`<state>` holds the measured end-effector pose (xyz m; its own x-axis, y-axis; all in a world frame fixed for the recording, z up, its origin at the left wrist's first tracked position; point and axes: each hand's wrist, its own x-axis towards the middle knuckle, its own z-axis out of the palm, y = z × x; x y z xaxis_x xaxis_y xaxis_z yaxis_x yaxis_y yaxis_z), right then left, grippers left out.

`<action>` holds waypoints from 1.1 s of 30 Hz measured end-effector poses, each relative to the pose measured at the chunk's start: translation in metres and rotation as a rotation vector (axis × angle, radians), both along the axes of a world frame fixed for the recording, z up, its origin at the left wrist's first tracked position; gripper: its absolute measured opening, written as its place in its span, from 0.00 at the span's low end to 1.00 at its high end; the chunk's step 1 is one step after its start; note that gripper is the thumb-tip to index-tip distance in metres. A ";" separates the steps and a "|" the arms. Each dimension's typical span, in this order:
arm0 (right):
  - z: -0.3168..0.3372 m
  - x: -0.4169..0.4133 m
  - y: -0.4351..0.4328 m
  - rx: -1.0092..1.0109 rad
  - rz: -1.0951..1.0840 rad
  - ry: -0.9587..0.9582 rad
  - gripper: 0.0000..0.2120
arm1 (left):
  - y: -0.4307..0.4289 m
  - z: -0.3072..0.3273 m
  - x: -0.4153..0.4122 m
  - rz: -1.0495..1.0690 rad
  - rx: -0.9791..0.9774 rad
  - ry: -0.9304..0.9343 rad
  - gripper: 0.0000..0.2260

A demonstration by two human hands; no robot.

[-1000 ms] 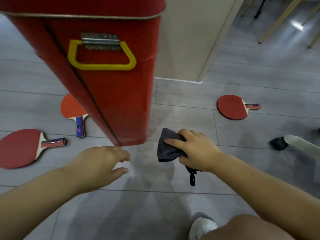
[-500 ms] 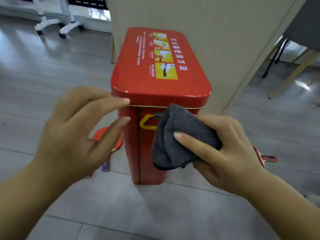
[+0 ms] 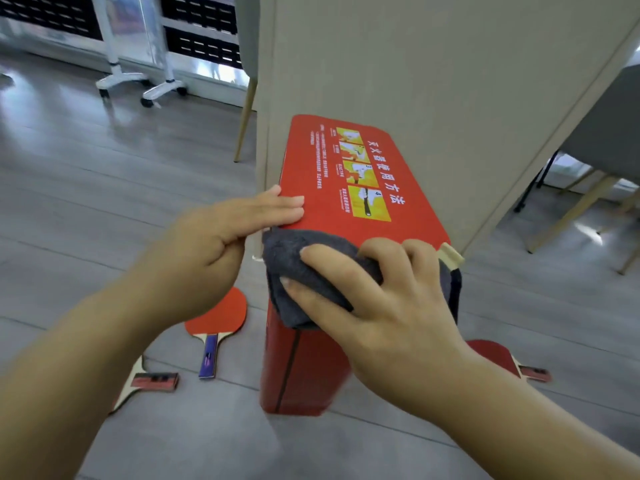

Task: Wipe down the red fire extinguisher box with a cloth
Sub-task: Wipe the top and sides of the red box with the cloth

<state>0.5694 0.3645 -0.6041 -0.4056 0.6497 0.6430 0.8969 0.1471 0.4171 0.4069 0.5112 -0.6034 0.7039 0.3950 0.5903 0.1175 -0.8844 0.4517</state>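
Observation:
The red fire extinguisher box (image 3: 332,188) stands upright on the grey floor against a beige panel, its lid bearing yellow instruction pictures. My right hand (image 3: 388,306) presses a folded dark grey cloth (image 3: 298,268) against the lid's near edge and the top of the front face. My left hand (image 3: 221,240) rests flat with its fingertips on the lid's near-left corner, holding nothing. The cloth and my right hand hide the box's handle.
Red table tennis paddles lie on the floor: one (image 3: 218,320) left of the box, another (image 3: 149,382) nearer me, a third (image 3: 509,362) on the right. The beige panel (image 3: 433,81) rises behind the box. Chair legs (image 3: 568,216) stand right, a wheeled stand (image 3: 138,81) far left.
Both hands rose from floor level to the box top. My right hand brought the cloth onto the lid's near edge, and my left hand landed on the lid's corner.

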 end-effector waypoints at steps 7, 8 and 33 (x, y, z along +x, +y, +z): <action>-0.026 0.052 -0.034 0.087 -0.093 0.059 0.17 | -0.002 -0.006 0.003 -0.016 -0.116 -0.061 0.22; -0.030 0.058 -0.039 0.107 -0.111 0.087 0.18 | -0.003 -0.007 0.003 -0.013 -0.137 -0.075 0.20; -0.095 0.022 -0.012 0.032 -0.041 0.053 0.16 | -0.016 -0.026 0.013 0.027 -0.064 -0.169 0.15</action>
